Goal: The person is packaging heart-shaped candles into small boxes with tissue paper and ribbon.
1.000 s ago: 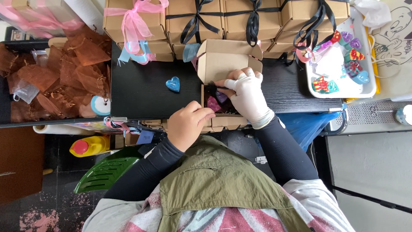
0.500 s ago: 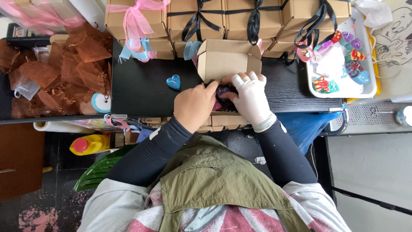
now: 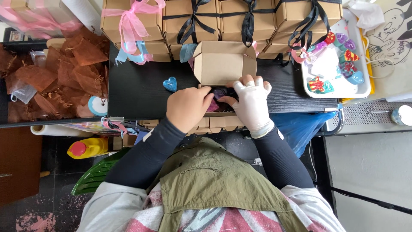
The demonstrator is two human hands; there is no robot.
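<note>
As both hands (image 3: 189,107) meet, purple hearts (image 3: 219,93) fill the open box (image 3: 223,64)

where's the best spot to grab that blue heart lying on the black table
Probably pinch the small glossy blue heart from above, across its two sides at the lobes. It lies flat on the black table with bare surface all round, so no edge is blocked. The bare left hand is nearest to it.

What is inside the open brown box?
Inside the open box a purple piece and a pink piece show. The left hand and the gloved right hand cover the rest.
</note>
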